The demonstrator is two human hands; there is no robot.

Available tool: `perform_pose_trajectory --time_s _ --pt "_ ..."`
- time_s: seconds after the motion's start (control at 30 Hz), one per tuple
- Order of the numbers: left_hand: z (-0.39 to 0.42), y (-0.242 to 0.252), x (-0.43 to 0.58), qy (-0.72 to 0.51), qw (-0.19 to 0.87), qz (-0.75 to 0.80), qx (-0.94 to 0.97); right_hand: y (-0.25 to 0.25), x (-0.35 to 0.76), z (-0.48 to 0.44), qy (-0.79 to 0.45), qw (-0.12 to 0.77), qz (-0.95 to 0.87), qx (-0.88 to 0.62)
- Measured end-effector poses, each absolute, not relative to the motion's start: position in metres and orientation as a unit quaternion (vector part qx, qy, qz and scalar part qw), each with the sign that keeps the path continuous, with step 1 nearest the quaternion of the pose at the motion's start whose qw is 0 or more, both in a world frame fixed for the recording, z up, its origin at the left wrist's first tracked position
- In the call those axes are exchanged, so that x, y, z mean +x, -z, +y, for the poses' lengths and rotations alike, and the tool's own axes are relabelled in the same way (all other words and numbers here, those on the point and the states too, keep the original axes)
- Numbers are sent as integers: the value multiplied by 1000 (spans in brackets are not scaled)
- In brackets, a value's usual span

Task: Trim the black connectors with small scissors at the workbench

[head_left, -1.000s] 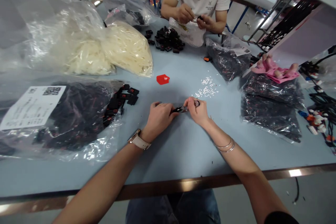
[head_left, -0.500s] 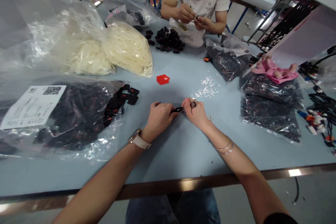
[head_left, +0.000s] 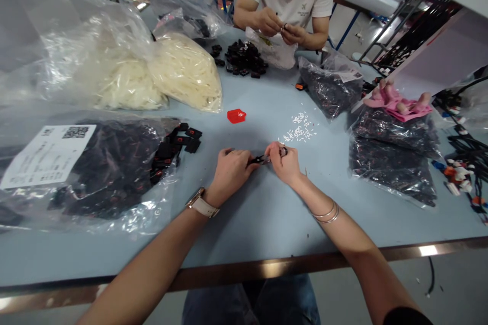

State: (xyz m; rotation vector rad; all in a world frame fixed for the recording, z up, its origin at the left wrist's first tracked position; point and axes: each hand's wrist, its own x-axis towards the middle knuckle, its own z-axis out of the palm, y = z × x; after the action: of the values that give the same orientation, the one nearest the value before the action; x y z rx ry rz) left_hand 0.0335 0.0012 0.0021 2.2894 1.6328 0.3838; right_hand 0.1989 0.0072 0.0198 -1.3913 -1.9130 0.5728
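Observation:
My left hand [head_left: 232,170] is closed, its fingertips pinching a small black plastic part [head_left: 256,160] just above the table. My right hand [head_left: 285,163] is wrapped round a slim tool [head_left: 283,152] with a dark end; a shiny tip reaches toward the black part, but its exact kind is unclear. Fingers cover most of both items. Just beyond the right hand lie many tiny white pieces [head_left: 299,129], scattered on the table. A red tray [head_left: 233,116] farther off holds a few more of them.
Left stands a clear bag of black parts [head_left: 114,167], with loose black connectors [head_left: 188,139] at its mouth. Behind it are bags of cream strips [head_left: 186,71]. On the right, pink gloves [head_left: 407,106] lie on bagged parts [head_left: 392,162]. Across the table a co-worker [head_left: 284,10] handles small parts.
The tool in my right hand has shifted very slightly to the right, showing a little more of its shiny tip. My left hand has stayed in place.

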Motion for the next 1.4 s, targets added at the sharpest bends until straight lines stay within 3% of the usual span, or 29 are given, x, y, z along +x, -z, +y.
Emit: perform_pose_trajectory --time_s 0.87,1.1,1.4 --pt "0 -2 34 -142 153 568 796 -18 193 7 -166 316 -760 -544" --pt "0 -4 34 -136 153 571 795 -20 194 10 -200 294 -748 -560" --pt "1 0 34 -142 153 571 794 -10 198 11 -272 389 -669 -572"
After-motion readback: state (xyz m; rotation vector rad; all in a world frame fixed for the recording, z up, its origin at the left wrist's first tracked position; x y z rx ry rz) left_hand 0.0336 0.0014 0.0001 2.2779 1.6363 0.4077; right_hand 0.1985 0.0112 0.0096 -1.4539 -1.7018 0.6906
